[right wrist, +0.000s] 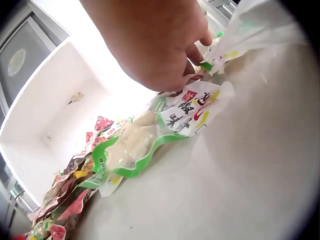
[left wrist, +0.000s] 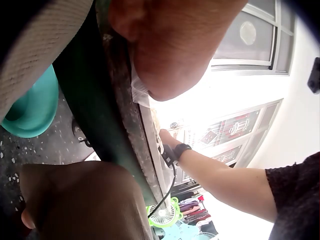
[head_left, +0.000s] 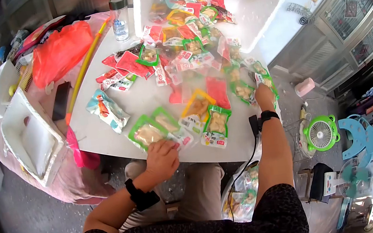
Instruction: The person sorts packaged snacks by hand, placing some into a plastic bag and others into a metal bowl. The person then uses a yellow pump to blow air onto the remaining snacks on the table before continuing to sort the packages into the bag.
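Near the table's front edge, the left hand (head_left: 162, 159) rests with bent fingers at the lower end of a green-edged packet (head_left: 147, 132). In the left wrist view that hand (left wrist: 172, 45) is over clear plastic (left wrist: 140, 90); its fingertips are hidden. At the table's right edge the right hand (head_left: 265, 97) is among green-edged packets (head_left: 243, 90). The right wrist view shows this hand (right wrist: 160, 45) with curled fingers pinching a packet's green edge (right wrist: 205, 66), beside another pale-filled packet (right wrist: 131, 145). Between the hands lie a yellow-edged packet (head_left: 198, 106) and a green-edged one (head_left: 217, 121).
A white foam box (head_left: 249, 17) lies at the back with red, yellow and green packets spilling from it. A bottle (head_left: 120, 23) stands beside it. A blue-white bag (head_left: 107, 110) lies left. A tub of packets (head_left: 241, 199) is below the table, near a black cable (head_left: 245, 164).
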Action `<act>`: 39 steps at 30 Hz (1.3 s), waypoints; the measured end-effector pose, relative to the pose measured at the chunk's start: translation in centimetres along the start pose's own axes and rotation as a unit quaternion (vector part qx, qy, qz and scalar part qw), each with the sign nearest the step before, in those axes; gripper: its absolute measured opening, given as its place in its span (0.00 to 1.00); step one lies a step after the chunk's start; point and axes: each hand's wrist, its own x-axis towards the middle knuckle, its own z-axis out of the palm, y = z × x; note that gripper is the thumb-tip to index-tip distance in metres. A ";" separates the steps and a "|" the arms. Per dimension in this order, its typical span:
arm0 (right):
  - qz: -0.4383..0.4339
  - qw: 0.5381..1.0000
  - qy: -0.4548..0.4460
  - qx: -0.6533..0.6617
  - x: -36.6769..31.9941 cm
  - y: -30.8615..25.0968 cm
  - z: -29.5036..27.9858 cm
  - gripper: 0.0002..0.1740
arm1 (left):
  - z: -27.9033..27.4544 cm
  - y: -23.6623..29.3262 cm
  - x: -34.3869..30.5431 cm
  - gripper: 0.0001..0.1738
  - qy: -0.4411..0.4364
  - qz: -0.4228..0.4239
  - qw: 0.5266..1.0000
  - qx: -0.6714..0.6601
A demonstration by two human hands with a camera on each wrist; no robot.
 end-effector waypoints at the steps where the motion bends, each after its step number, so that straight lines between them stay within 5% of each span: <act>1: -0.016 1.000 0.016 0.004 -0.1 0.0 0.0 0.09 | -0.3 0.1 0.2 0.10 -0.003 0.000 1.000 0.000; 8: 0.017 0.989 0.128 0.065 -1.8 -1.0 -1.7 0.11 | -0.3 0.3 0.1 0.09 0.015 0.006 1.000 -0.003; 14: 0.018 0.989 0.128 -0.077 -1.9 -1.2 -1.9 0.12 | 0.1 0.0 -0.1 0.09 0.016 0.011 1.000 0.000; 17: 0.016 0.997 -0.015 -0.072 -0.4 -0.9 -1.6 0.09 | -0.1 0.0 0.1 0.10 -0.001 0.005 1.000 -0.003; 23: -0.045 0.997 0.068 0.015 -0.7 -1.8 -1.4 0.08 | -0.4 0.2 0.3 0.10 0.001 0.010 1.000 -0.008; 30: -0.101 0.940 0.133 0.296 -4.5 -3.7 -4.2 0.11 | -0.6 0.3 0.0 0.12 0.017 0.015 1.000 -0.017; 32: -0.067 0.909 0.133 0.390 -6.1 -3.7 -6.2 0.10 | -0.5 0.3 -0.1 0.12 0.022 0.014 1.000 -0.010; 35: 0.049 0.679 0.075 0.728 -9.1 -3.7 -8.6 0.08 | -0.4 0.3 -0.3 0.13 0.017 0.005 1.000 -0.012; 39: 0.036 0.477 -0.023 0.878 -14.4 -4.7 -12.2 0.07 | -0.1 0.3 -0.3 0.13 0.030 -0.009 0.999 -0.011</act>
